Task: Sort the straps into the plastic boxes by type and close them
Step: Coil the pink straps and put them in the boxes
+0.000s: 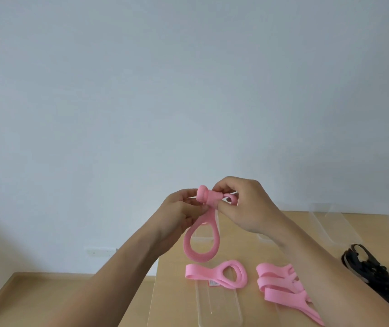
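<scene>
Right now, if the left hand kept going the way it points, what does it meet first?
The left hand points up-right along its forearm. Beyond the pink strap it pinches, the right hand comes first, probably at like depth since both hold that strap.

Both my bare forearms rise from the lower edge and angle inward, meeting in mid-air. My left grip [181, 210] has its fingers curled, pinching the pink strap [200, 257] near its top. My right grip [244, 205], just beside it and slightly higher, curls thumb and fingers round the strap's knobbed end, knuckles up.
</scene>
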